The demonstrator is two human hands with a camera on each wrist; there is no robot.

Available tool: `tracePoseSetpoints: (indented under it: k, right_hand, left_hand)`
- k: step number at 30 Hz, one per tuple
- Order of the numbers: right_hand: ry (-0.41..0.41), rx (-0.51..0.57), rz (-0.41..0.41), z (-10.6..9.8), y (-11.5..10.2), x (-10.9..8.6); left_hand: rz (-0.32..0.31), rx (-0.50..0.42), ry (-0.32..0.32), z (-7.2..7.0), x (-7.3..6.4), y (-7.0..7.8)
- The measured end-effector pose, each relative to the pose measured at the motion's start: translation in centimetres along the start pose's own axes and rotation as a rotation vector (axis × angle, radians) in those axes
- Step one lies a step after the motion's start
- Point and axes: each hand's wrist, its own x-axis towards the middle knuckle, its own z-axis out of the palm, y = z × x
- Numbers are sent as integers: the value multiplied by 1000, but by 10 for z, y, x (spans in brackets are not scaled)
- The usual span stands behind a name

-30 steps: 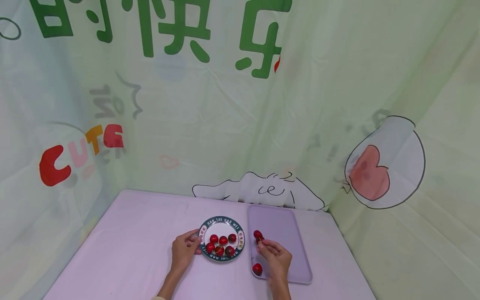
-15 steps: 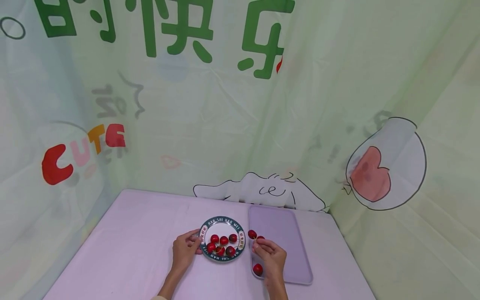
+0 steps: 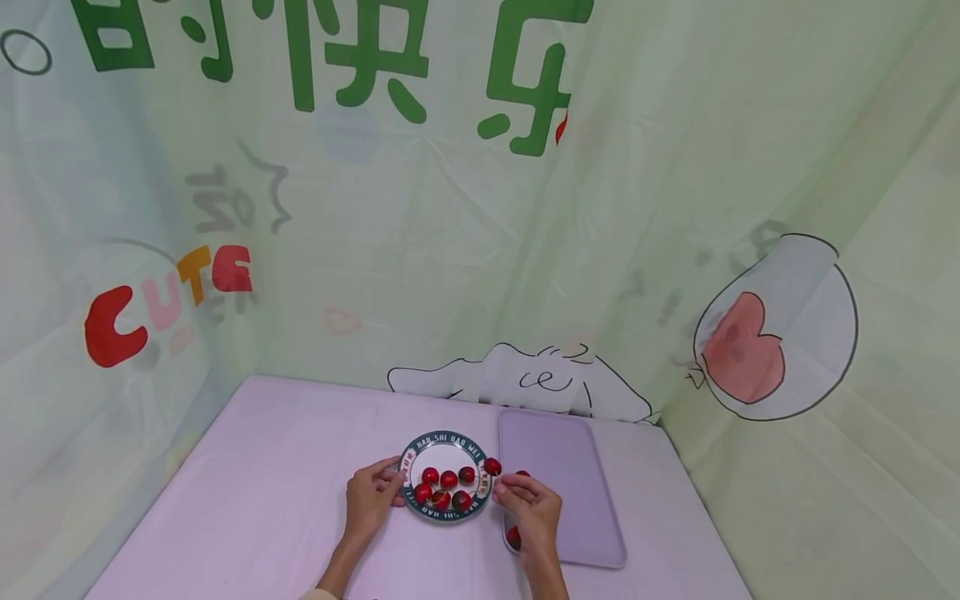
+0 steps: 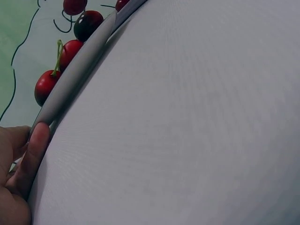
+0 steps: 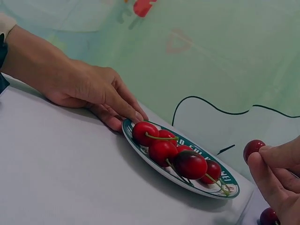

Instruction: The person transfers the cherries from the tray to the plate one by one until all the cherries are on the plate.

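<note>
The left hand (image 3: 369,498) gripped the near-side rim of a round plate (image 3: 446,457), thumb above and fingers beneath. The plate lay just right of that hand, on a pale counter (image 3: 300,467); its dark green border read "HAO SHI HAO WEI" in white, with side panels of characters too small to make out. Six red cherries (image 3: 448,479) sat on it. The right hand (image 3: 534,510) pinched a single cherry (image 3: 492,467) just ahead of its fingertips, held up apart from the plate. Under and beyond that hand lay a lilac tray (image 3: 558,450), another cherry (image 3: 513,537) beside its wrist. Well ahead of both hands, a curtain (image 3: 450,250) showed green characters, "的快乐", and, to the left, "CUTE".
</note>
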Motion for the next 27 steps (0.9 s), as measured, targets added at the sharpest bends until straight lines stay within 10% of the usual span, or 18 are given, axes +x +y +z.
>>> tracePoseSetpoints:
  k: [27]
  right_hand:
    - [-155, 32, -51, 25, 5, 22]
  left_hand:
    - [10, -20, -2, 0, 3, -4]
